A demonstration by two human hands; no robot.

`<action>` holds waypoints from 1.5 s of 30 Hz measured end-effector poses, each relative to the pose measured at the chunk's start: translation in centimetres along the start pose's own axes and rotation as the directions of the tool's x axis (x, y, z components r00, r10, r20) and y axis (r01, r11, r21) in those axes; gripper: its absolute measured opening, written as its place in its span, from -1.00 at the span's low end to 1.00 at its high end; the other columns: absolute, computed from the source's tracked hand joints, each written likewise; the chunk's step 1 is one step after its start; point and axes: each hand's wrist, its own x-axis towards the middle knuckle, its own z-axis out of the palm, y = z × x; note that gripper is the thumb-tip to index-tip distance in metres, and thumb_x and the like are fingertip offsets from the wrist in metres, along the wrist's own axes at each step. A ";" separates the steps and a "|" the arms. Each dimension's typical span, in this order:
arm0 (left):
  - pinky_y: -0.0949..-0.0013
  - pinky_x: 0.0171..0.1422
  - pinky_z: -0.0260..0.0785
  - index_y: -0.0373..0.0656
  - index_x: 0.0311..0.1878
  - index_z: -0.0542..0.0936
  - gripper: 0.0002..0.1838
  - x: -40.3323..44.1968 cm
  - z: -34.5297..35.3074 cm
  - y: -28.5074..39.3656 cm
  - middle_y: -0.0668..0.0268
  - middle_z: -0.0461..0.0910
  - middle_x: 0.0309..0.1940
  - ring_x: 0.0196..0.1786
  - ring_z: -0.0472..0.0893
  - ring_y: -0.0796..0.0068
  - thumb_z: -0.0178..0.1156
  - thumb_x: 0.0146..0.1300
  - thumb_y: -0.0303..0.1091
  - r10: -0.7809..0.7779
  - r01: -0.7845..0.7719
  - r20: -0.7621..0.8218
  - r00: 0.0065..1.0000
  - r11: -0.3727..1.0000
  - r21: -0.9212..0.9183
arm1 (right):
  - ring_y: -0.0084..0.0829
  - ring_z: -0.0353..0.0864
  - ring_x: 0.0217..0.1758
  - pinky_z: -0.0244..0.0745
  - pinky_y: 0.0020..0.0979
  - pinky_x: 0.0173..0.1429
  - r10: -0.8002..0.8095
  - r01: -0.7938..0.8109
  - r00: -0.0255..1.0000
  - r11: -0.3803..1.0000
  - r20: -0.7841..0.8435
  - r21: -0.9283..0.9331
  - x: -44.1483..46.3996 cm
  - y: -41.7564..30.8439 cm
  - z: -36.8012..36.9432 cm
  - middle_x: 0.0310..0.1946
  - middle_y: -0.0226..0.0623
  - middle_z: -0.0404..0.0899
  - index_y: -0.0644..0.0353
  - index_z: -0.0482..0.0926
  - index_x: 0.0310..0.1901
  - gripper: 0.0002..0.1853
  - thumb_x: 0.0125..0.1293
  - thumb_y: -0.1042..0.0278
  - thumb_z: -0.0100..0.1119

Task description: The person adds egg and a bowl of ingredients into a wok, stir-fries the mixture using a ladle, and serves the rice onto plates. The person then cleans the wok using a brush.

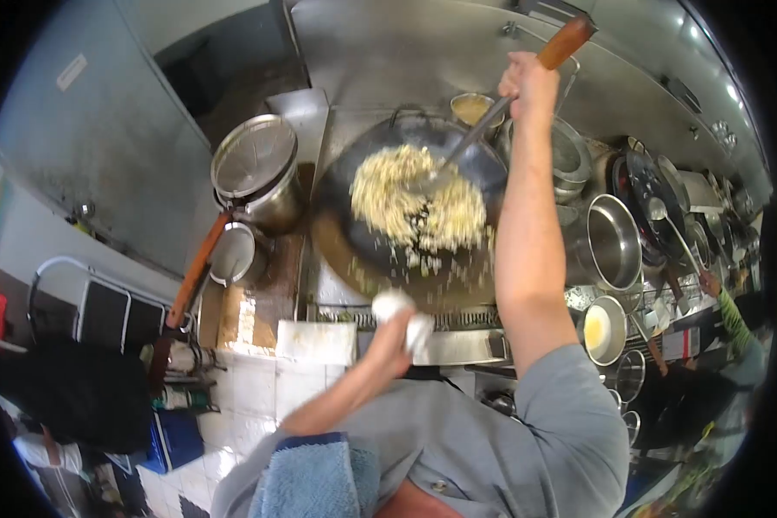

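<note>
A large dark wok sits on the stove, tilted and blurred along its near side. Pale yellow food in small pieces, perhaps rice, fills its middle, with loose bits in the air near the close edge. My right hand is closed round the metal shaft of a wok spatula, just below its wooden end. The spatula's head is partly buried in the food. At the wok's near rim, my left hand is closed on a white cloth; whether it grips the rim through the cloth is blurred.
Left of the wok stand a pot with a strainer on top and a small metal pot. A bowl is behind it. To the right are an empty steel pot and a pan with yellow contents. Another person's hand holds a ladle.
</note>
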 end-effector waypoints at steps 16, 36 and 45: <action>0.33 -0.50 0.40 -0.10 -0.27 0.44 -0.87 10.0 0.8 2.5 0.31 0.54 -0.46 -0.45 0.54 0.43 0.00 0.30 -0.26 0.079 -0.096 0.157 0.984 0.989 0.108 | -0.52 0.25 -0.79 0.16 -0.41 -0.65 -0.436 0.385 0.898 0.725 0.053 -0.571 -12.4 1.3 1.0 -0.81 -0.51 0.27 0.20 0.34 -0.62 -0.77 0.07 0.40 0.17; 0.38 -0.28 0.45 -0.06 -0.20 0.46 -0.90 9.3 -2.0 2.3 0.34 0.56 -0.38 -0.36 0.56 0.46 0.01 0.28 -0.32 0.062 -0.075 0.332 0.941 0.997 0.028 | -0.64 0.36 -0.60 0.30 -0.40 -0.45 -0.161 0.122 0.985 0.896 -0.057 -0.428 -19.8 -5.0 1.2 -0.70 -0.49 0.39 0.15 0.39 -0.62 -0.70 0.18 0.29 0.21; 0.50 -0.49 0.43 -0.03 -0.37 0.45 -0.86 4.9 -2.4 1.5 0.39 0.50 -0.51 -0.50 0.52 0.49 0.06 0.23 -0.22 0.090 -0.110 0.157 0.983 0.987 0.120 | -0.21 0.62 -0.34 0.49 -0.24 -0.18 0.073 -0.183 0.983 0.501 -0.169 -0.846 -24.0 -11.0 -11.4 -0.46 -0.10 0.60 0.28 0.60 -0.45 -0.38 0.15 -0.29 0.08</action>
